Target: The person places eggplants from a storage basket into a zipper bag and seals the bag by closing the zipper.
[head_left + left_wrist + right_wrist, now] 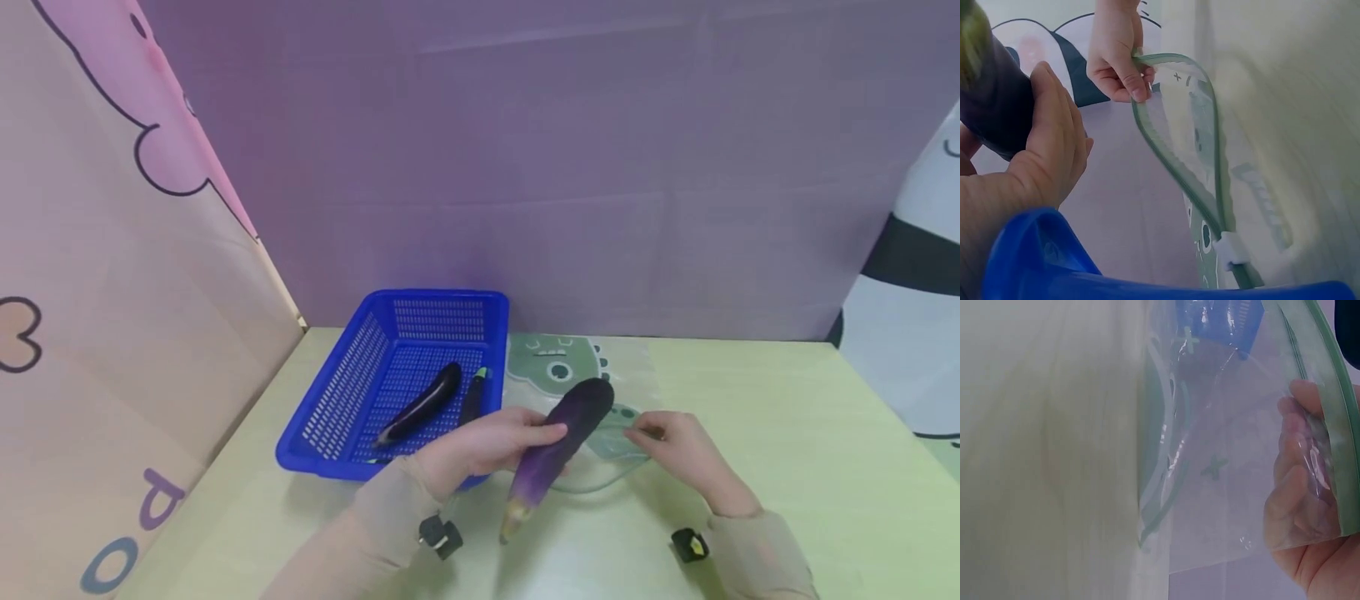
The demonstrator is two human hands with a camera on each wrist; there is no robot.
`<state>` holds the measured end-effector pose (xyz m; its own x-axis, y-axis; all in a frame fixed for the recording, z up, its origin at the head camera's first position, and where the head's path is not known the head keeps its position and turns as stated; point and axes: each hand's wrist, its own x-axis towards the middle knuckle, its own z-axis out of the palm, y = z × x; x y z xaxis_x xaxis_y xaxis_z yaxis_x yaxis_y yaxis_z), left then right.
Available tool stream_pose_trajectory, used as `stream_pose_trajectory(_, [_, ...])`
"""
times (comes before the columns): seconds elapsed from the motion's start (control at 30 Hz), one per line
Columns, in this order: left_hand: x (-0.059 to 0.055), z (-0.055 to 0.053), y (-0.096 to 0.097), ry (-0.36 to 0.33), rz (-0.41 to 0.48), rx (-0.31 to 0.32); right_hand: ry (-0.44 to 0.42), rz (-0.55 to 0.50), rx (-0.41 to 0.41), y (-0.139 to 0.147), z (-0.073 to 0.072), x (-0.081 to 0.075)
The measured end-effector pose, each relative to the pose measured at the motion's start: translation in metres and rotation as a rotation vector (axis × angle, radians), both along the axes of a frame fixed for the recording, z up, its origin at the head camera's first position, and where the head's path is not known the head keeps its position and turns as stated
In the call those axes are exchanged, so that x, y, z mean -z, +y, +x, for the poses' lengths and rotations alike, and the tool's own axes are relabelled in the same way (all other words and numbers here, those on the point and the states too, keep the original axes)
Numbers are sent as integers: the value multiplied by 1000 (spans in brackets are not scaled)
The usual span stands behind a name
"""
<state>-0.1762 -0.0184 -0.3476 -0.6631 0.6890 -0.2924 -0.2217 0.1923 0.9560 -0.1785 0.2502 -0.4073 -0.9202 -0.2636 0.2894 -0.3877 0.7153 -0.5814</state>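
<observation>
My left hand point(510, 437) grips a large purple eggplant point(566, 437) round its middle, its stem end pointing down toward me. Just right of it, my right hand point(678, 454) pinches the rim of a clear zip bag point(615, 446) printed with a green cartoon creature. The left wrist view shows the bag's green-edged mouth point(1179, 169) spread apart, a white slider point(1232, 250) at its near end. Through the clear plastic in the right wrist view, the right fingers point(1288, 494) are curled at the edge. The eggplant is above the bag, outside it.
Left of the bag stands a blue plastic basket point(322, 462) holding a dark eggplant point(423, 408) and another dark, green-tipped vegetable point(474, 396), partly hidden by the left arm. A purple backdrop point(562, 183) rises behind the pale table point(795, 433), and a printed sheet point(135, 333) hangs at left.
</observation>
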Motion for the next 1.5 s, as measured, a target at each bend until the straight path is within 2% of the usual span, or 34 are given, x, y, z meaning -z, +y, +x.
stream_pose_trajectory(0.17, [0, 1, 1, -31, -8, 19, 36, 9, 3, 0, 0, 0])
stream_pose_trajectory(0.43, [3, 0, 3, -85, -59, 126, 52, 14, 0, 0, 0, -1])
stream_pose_trajectory(0.63, [6, 1, 5, -103, -88, 140, 50, 23, 13, -1, 0, -2])
stream_pose_trajectory(1.1, [11, 6, 14, -83, -123, 77, 29, 17, 39, 0, 1, -3])
stream_pose_trajectory(1.27, [13, 11, 18, -63, -122, 24, 31, 15, 49, 0, 0, -2])
stream_pose_trajectory(1.5, [19, 17, 24, -66, -78, -68, 42, 12, 47, 0, 0, -3])
